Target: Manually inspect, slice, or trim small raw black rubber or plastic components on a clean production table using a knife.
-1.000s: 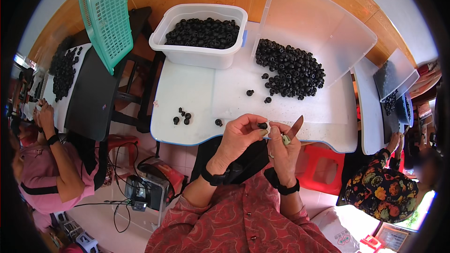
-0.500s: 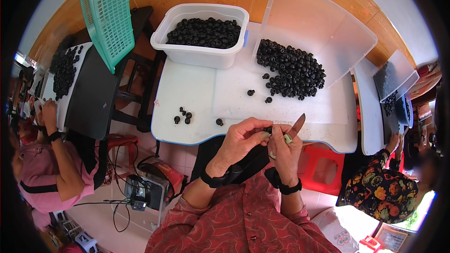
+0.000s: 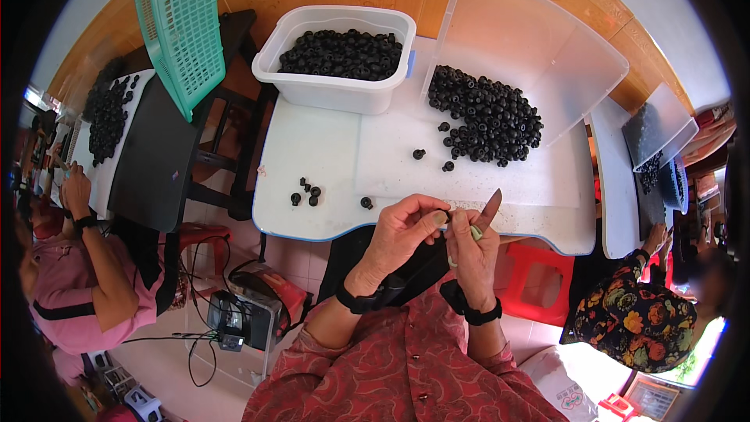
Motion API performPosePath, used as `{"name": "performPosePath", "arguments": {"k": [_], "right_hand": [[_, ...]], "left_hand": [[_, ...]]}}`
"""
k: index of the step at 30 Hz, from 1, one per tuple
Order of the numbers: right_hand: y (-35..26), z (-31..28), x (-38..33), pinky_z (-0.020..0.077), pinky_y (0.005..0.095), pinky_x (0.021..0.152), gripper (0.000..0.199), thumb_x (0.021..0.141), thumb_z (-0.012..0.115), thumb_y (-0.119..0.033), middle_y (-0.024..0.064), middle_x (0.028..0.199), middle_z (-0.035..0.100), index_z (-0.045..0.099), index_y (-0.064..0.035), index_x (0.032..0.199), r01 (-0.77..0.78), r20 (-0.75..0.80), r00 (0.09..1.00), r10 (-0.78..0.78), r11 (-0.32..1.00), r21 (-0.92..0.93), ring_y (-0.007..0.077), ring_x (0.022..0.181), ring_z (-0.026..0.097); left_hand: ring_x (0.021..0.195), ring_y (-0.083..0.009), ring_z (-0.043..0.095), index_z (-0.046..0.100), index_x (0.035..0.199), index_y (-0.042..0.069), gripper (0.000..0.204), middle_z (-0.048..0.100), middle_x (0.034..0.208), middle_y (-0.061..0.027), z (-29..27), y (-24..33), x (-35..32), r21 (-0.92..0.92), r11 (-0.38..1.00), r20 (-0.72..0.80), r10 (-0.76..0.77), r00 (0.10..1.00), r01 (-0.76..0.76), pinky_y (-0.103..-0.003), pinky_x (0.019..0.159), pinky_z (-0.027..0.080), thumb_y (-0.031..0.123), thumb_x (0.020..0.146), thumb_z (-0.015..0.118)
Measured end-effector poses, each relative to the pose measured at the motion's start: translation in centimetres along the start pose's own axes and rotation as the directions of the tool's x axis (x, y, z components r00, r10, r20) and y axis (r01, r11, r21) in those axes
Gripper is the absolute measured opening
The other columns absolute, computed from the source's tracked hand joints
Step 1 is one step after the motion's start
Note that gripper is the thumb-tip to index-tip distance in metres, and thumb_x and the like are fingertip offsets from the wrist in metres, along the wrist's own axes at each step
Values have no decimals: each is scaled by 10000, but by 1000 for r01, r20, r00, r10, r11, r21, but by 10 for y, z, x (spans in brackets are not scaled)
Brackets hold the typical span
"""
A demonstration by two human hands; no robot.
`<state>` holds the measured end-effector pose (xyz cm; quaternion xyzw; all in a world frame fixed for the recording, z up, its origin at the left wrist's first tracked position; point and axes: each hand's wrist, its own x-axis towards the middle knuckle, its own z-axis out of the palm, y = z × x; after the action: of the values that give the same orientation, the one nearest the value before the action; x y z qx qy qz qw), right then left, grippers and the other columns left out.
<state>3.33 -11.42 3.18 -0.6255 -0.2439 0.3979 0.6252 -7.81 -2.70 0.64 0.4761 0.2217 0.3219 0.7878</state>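
The left hand (image 3: 400,236) had thumb and forefinger pinched together on a small black part (image 3: 447,218), mostly hidden, just beside the right hand (image 3: 473,254), whose fingers were clamped around one green-handled knife (image 3: 490,211). One loose piece (image 3: 366,202) lay nearby; one white tub (image 3: 332,98) and one tipped translucent bin (image 3: 539,39) held heaps. Print on one white bag (image 3: 558,387) was illegible.

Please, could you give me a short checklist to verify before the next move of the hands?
1. Knife held in right hand: ok.
2. Knife tip directed away from left hand: ok, it points up and to the right.
3. Piece secure in left fingers: cannot tell, the hand hides it.
4. White tub upright: ok.
5. Black pieces all gathered: not ok, several lie loose on the table.
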Motion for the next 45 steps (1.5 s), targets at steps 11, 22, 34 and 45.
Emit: {"name": "performPosePath", "arguments": {"k": [11,22,34,45], "right_hand": [[-9,8,-4,416,182,632,214,973,569,-182,5,801,605,605,24,1014,41,58,998,-37,997,-62,58,700,530],[-7,5,-5,309,182,476,213,970,576,-236,-43,687,522,593,-28,928,3,-2,1000,-3,998,-63,21,542,408],[-13,5,-8,311,181,468,220,971,578,-235,-43,675,517,578,-36,876,14,26,1000,-12,998,-60,20,533,410],[-16,15,-11,262,179,426,163,972,564,-175,-42,667,527,606,-26,922,79,7,997,-79,995,-63,8,481,368]], "left_hand": [[640,-57,559,632,992,2,188,627,753,-10,0,-3,1,-80,997,-82,-18,996,12,-195,582,466,183,939,625],[707,-95,579,611,1082,-9,344,602,815,-33,1,2,-2,-286,954,-31,-102,994,89,-232,607,478,298,1012,472],[645,-81,560,633,1043,19,233,607,766,-12,1,-1,-4,-304,948,-25,-105,994,92,-212,591,463,231,963,578],[630,-83,571,638,1009,17,228,619,778,-13,1,3,-6,-482,868,7,-133,991,120,-209,566,466,231,968,570]]}}
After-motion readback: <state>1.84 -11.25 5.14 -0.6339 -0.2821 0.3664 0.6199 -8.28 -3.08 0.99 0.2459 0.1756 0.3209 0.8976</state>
